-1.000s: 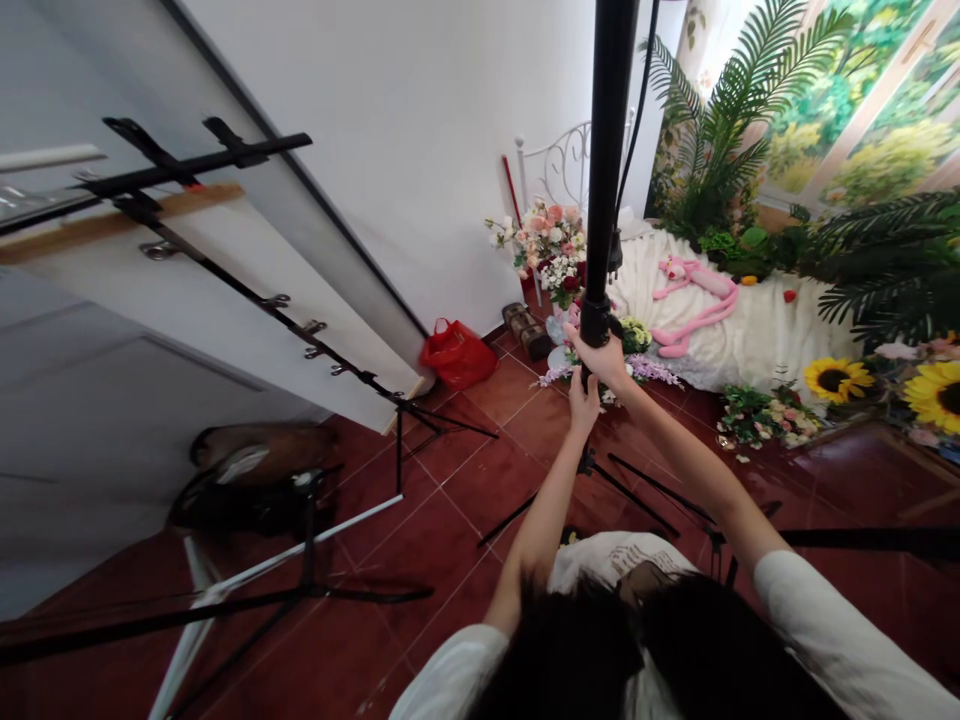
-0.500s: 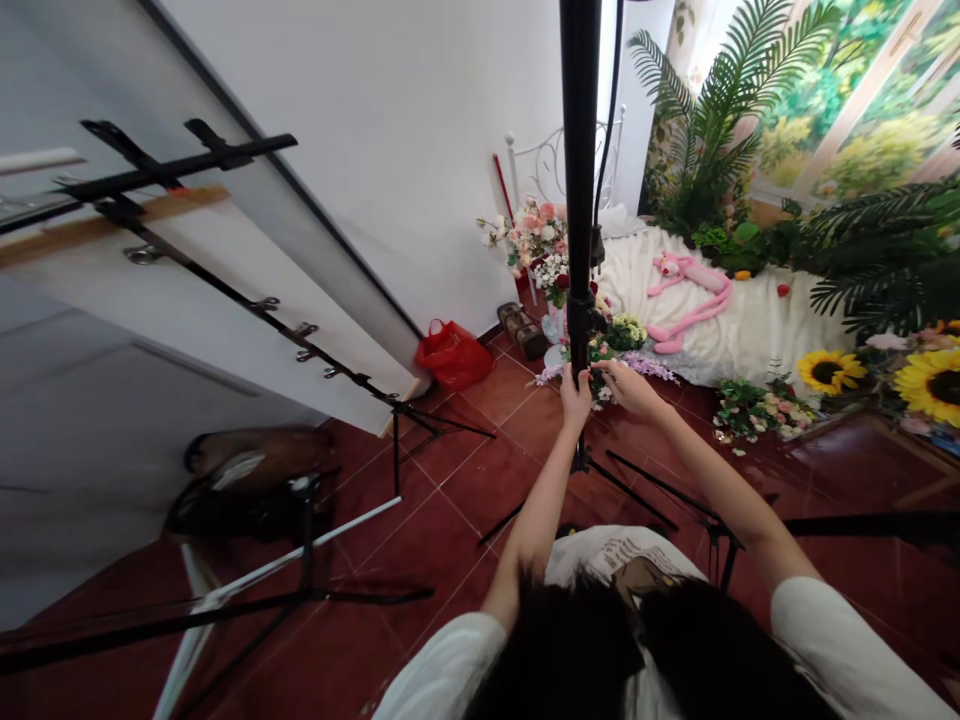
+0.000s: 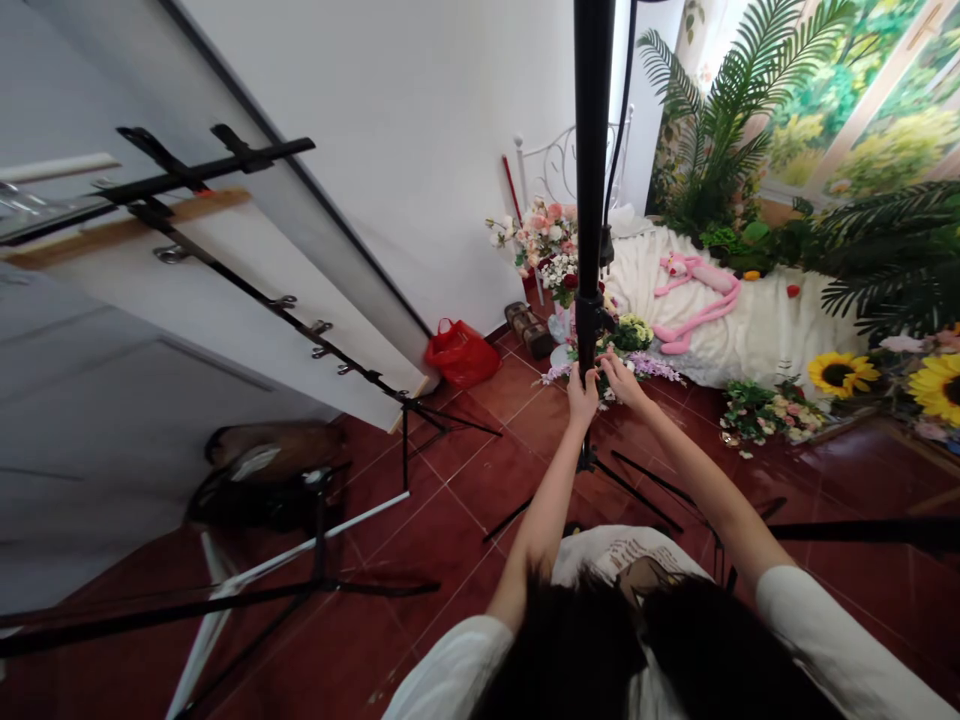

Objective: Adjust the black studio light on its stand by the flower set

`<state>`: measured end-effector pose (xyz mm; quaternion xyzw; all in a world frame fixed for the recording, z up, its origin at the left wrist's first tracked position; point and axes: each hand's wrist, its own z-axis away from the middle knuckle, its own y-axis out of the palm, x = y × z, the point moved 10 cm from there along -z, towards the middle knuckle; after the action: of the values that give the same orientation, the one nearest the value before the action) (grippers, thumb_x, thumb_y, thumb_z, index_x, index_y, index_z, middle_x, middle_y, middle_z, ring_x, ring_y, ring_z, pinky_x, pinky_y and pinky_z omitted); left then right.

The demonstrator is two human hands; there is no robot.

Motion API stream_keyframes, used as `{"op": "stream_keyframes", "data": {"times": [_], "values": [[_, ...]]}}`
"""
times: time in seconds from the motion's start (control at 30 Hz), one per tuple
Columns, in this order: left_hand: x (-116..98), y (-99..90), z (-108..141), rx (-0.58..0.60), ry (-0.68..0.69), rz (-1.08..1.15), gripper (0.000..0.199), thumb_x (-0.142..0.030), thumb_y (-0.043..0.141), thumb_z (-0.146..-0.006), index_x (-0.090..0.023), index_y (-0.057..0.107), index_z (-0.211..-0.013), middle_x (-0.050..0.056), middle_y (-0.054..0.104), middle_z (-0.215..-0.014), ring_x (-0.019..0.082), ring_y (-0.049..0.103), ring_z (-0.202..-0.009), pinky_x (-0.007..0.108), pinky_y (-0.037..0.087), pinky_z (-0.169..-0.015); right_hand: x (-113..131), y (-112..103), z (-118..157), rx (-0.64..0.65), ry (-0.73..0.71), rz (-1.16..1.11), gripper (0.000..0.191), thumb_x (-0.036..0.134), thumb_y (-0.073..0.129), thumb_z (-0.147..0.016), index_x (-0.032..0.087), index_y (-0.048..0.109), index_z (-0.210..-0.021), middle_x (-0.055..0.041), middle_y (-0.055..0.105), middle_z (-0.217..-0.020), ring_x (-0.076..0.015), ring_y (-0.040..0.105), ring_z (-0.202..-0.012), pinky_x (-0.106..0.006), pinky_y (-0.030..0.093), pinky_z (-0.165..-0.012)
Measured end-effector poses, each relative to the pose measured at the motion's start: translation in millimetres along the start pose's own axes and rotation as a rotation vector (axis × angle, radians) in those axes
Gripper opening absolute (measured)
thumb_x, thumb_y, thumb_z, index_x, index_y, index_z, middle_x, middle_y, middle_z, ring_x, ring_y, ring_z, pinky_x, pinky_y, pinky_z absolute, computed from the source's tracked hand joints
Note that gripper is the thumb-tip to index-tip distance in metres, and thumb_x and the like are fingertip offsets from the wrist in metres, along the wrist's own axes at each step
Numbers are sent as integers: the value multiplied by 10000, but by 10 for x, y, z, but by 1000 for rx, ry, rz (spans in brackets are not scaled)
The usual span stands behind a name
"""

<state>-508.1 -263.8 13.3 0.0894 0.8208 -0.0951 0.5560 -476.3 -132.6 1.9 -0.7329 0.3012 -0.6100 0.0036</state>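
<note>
A black light stand (image 3: 593, 180) rises upright in front of me, with a collar and a side knob (image 3: 604, 322) partway up its pole. Just below that collar, my left hand (image 3: 582, 398) is closed around the pole, thumb up along it. My right hand (image 3: 624, 383) is at the pole's right side, slightly higher than the left, its fingers bent together close to the pole. Whatever those fingertips pinch is too small to make out. A black cable with a plug (image 3: 607, 245) hangs beside the pole, above both hands.
Stand legs (image 3: 637, 495) spread over the red tiled floor (image 3: 420, 540). A clamp-hung white board (image 3: 330, 370) and a white pole (image 3: 322, 540) are on the left. A red bag (image 3: 461, 352) sits by the wall. Flowers, a pink plush toy (image 3: 701, 290) and sunflowers (image 3: 841, 374) are right.
The view has shifted slightly, so the scene sits a little further right. My left hand stays on the pole; my right fingers have moved slightly beside it.
</note>
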Motion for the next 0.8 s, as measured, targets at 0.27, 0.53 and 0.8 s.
{"op": "stream_keyframes", "data": {"times": [0.27,0.53,0.8], "values": [[22,28,3,16,-13,69,529,-691,377,-894,-188,544,-901,26,594,-710,160,588,-677,283,480,-710,-127,88,-137,36,234,-195,473,592,594,-812,189,563,-1058,62,585,-618,-89,506,-448,-196,379,-444],[59,14,8,6,-11,22,524,-690,362,-898,-200,539,-836,39,606,-737,172,598,-720,298,483,-748,-332,119,-313,182,500,122,369,323,722,-742,185,516,-469,52,382,-299,-64,316,-291,-221,255,-360],[40,2,3,-5,2,5,555,-724,348,-880,-204,533,-825,49,606,-756,169,584,-708,292,471,-739,-296,11,-6,33,284,-240,441,613,597,-767,186,660,-859,-5,663,-795,-96,553,-591,-191,448,-486]]}}
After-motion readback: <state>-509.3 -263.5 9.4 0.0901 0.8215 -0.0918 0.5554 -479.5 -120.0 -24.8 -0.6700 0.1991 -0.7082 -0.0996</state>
